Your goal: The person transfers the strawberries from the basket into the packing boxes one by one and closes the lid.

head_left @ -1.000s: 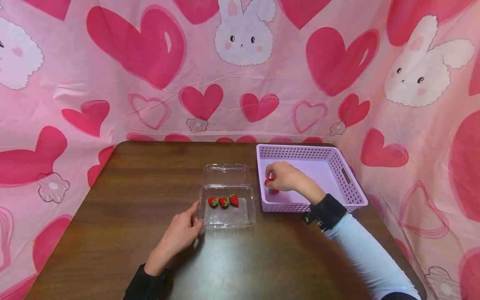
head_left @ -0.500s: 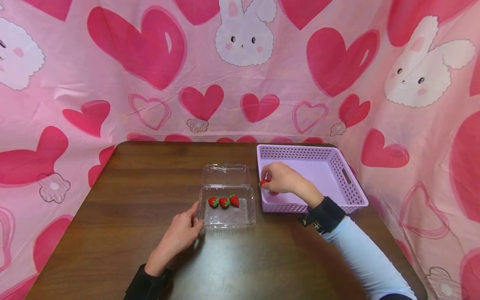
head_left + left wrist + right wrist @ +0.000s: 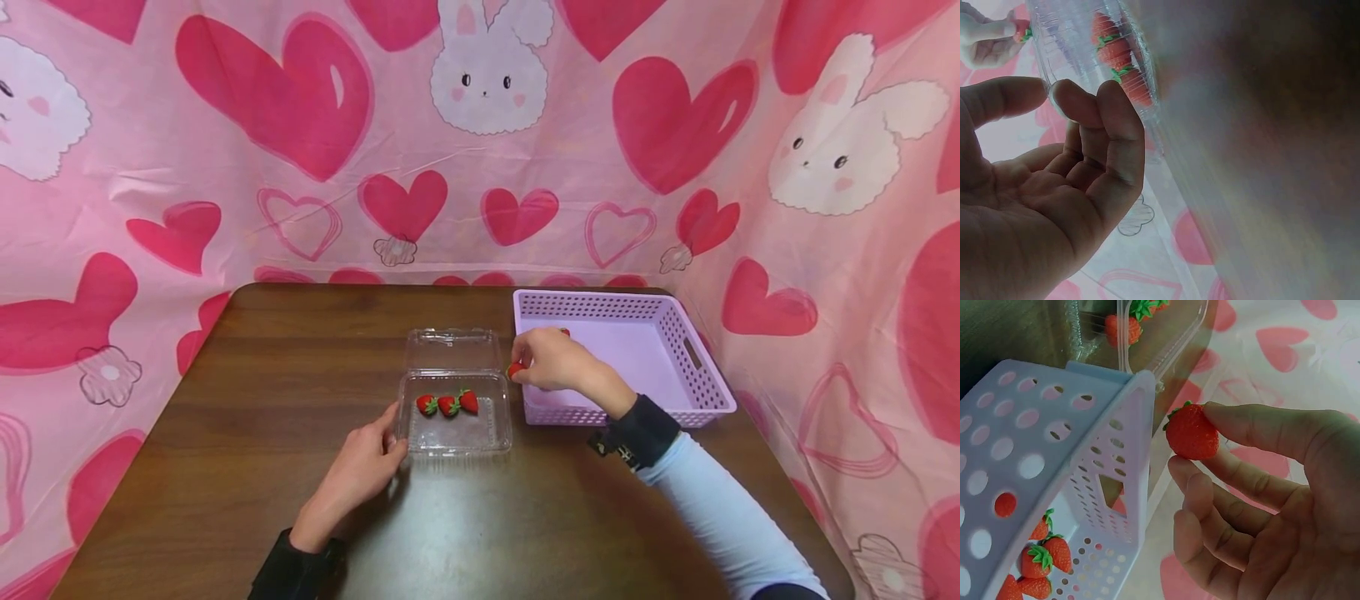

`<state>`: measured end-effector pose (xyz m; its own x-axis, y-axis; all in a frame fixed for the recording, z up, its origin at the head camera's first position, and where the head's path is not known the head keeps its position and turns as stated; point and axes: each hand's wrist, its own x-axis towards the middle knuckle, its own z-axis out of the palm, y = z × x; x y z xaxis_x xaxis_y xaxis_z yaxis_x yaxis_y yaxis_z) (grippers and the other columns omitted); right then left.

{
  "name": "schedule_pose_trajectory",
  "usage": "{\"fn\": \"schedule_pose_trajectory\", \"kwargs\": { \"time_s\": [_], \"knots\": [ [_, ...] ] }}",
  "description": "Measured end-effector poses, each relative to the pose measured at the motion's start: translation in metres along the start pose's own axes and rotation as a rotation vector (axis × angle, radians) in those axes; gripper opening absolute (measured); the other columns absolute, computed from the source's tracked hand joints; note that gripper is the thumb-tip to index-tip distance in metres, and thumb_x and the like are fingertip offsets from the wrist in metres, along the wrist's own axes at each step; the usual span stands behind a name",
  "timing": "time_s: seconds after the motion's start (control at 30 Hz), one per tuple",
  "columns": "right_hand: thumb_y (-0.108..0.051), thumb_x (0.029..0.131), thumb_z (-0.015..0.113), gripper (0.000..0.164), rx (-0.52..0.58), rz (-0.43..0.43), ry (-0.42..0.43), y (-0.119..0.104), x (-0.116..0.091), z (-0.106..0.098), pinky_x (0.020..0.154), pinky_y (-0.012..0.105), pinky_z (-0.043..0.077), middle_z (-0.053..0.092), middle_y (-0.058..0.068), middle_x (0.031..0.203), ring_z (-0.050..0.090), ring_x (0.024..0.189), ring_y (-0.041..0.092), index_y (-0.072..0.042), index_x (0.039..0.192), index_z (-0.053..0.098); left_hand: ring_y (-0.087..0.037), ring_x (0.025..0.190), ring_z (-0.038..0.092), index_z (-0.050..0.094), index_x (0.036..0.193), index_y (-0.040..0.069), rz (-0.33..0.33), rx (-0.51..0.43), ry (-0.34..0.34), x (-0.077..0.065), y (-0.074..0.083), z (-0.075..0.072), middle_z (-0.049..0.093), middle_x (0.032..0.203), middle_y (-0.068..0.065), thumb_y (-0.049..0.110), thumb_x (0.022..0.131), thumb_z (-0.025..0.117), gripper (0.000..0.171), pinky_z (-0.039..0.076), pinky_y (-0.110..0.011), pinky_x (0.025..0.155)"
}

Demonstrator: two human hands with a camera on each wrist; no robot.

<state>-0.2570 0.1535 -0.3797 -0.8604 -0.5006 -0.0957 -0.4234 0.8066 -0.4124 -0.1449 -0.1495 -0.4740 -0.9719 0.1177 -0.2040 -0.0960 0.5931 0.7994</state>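
My right hand (image 3: pixel 558 360) pinches a red strawberry (image 3: pixel 1192 431) between thumb and fingertips, level with the left rim of a lilac basket (image 3: pixel 637 342). In the right wrist view several more strawberries (image 3: pixel 1036 561) lie on the basket floor; in the head view this hand covers most of them. To the left, a clear plastic clamshell container (image 3: pixel 450 437) lies with its lid folded back, and three strawberries (image 3: pixel 447 406) sit in a row in its base. My left hand (image 3: pixel 360 467) grips the container's left edge between thumb and fingers.
The brown wooden table (image 3: pixel 300 358) bears the container and the basket, which stand close side by side. Behind and at the right hangs a pink curtain (image 3: pixel 480 158) with hearts and rabbits, near the table's edges.
My right hand has moved left and lifted the strawberry from inside the basket to its left rim. The left hand and the container have stayed put.
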Motion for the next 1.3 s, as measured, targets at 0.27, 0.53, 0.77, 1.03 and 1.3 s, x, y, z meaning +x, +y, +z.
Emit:
{"fn": "schedule_pose_trajectory", "kwargs": {
  "time_s": [0.27,0.53,0.77,1.03,1.3],
  "knots": [
    [-0.018,0.087,0.085,0.014,-0.02,-0.034,0.005,-0.007,0.006,0.011,0.066,0.035,0.048,0.062,-0.003,0.07,0.057,0.069,0.018,-0.012,0.089,0.072,-0.021,0.059,0.054,0.035,0.164,0.006,0.0,-0.001,0.003,0.0,-0.001,0.001,0.053,0.076,-0.008,0.009,0.1,0.067,0.071,0.045,-0.03,0.052],
    [-0.02,0.088,0.086,0.017,0.013,0.001,-0.034,-0.014,0.011,0.025,0.062,0.033,0.05,0.062,-0.002,0.071,0.058,0.067,0.019,-0.012,0.093,0.072,-0.02,0.057,0.052,0.036,0.163,0.004,0.019,0.005,0.01,0.002,0.0,0.001,0.052,0.074,-0.007,0.009,0.099,0.066,0.071,0.043,-0.03,0.051],
    [-0.019,0.087,0.085,0.016,-0.033,-0.047,-0.035,-0.017,0.013,0.038,0.06,0.033,0.048,0.06,-0.002,0.071,0.057,0.067,0.017,-0.012,0.091,0.071,-0.016,0.056,0.048,0.039,0.161,0.0,0.059,0.022,0.04,0.003,-0.002,0.001,0.049,0.072,-0.004,0.007,0.097,0.065,0.07,0.038,-0.028,0.048],
    [-0.021,0.087,0.086,0.02,-0.066,-0.066,-0.017,-0.018,0.014,0.054,0.059,0.034,0.05,0.06,-0.004,0.07,0.059,0.065,0.017,-0.011,0.093,0.07,-0.016,0.057,0.049,0.039,0.161,-0.001,0.063,0.027,0.042,0.003,-0.003,0.002,0.049,0.073,-0.004,0.007,0.096,0.065,0.07,0.038,-0.028,0.048],
    [-0.021,0.085,0.088,0.026,-0.179,-0.142,0.041,-0.016,0.018,0.072,0.064,0.034,0.052,0.066,-0.001,0.077,0.061,0.069,0.018,-0.007,0.1,0.073,-0.017,0.059,0.049,0.039,0.161,0.0,0.065,0.037,0.051,0.003,-0.003,0.002,0.05,0.075,-0.005,0.007,0.096,0.065,0.07,0.039,-0.029,0.049]
  ]
}}
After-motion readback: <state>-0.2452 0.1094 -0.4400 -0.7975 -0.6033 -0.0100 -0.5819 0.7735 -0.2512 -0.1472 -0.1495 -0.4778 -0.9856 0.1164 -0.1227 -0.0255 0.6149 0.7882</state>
